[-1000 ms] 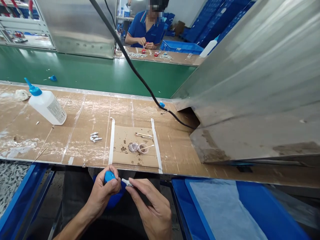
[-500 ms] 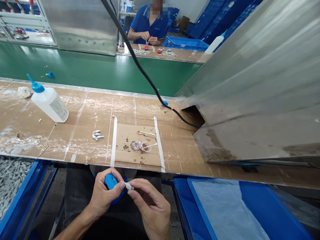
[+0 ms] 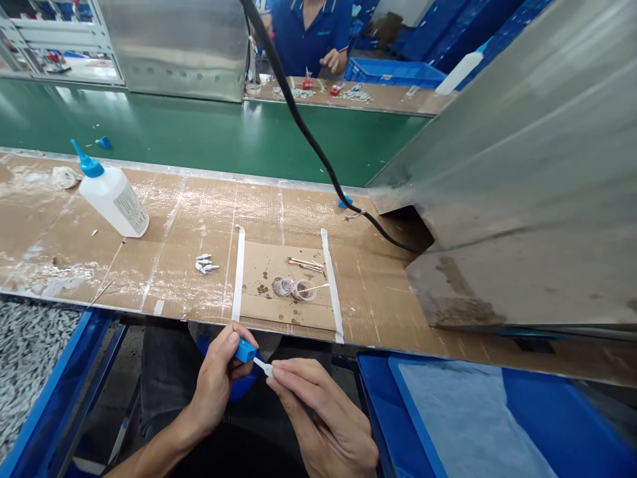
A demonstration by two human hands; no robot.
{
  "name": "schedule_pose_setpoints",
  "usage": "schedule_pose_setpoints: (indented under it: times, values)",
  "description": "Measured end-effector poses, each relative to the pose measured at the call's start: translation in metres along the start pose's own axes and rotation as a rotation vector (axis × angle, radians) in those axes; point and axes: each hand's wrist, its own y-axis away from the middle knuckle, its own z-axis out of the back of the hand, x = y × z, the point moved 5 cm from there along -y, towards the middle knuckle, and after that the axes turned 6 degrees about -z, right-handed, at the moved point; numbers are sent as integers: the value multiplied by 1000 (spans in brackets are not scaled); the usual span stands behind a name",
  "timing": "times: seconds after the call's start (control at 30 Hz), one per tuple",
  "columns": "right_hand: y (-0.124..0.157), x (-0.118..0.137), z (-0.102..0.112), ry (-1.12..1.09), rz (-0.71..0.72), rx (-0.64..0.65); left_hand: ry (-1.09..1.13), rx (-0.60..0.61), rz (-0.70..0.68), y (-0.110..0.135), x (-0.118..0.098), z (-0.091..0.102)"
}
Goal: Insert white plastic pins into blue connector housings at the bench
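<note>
The left hand [image 3: 219,378] pinches a small blue part [image 3: 245,350] between thumb and fingers, just below the near edge of the cardboard-covered bench [image 3: 189,219]. The right hand [image 3: 323,418] grips a thin white piece [image 3: 263,366] by its fingertips; the tip of that piece meets the blue part's end, in the gap in front of the bench edge and above the person's lap.

On the bench, straight beyond the hands, lies a taped cardboard square [image 3: 279,292] — two white tape strips mark its left and right sides. It carries a small glue-stained ring [image 3: 303,290] and a few thin sticks [image 3: 304,263]. Left of the square sits a little cluster of white pieces [image 3: 206,264], with bare cardboard around it. Farther left stands a white squeeze bottle [image 3: 114,199] with a blue nozzle, tilted.

Right of the square a slanted metal housing [image 3: 522,199] crowds the bench, and a black cable [image 3: 318,149] runs into its opening. A green conveyor belt [image 3: 199,136] runs beyond the bench's far edge. Blue bins [image 3: 478,425] flank the lap on both sides.
</note>
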Motion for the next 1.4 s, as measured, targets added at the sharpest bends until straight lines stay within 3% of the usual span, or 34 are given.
schedule_pose_setpoints:
  times: [0.43, 0.57, 0.7, 0.9, 1.4]
  values:
    - [-1, -5, -3, -44, -121, 15, -236, 52, -190, 6, -3, 8]
    - [-1, 0, -3, -24, -71, 32, -305, 65, -261, 8, -5, 10]
    - [0, 1, -1, 43, -52, -4, -295, 68, -235, 8, -2, 10]
    - [5, -1, -2, 69, -40, 14, -162, 46, -84, 5, 5, 4]
    - [10, 0, 2, 121, -16, -108, -126, 37, -88, 5, 7, 6]
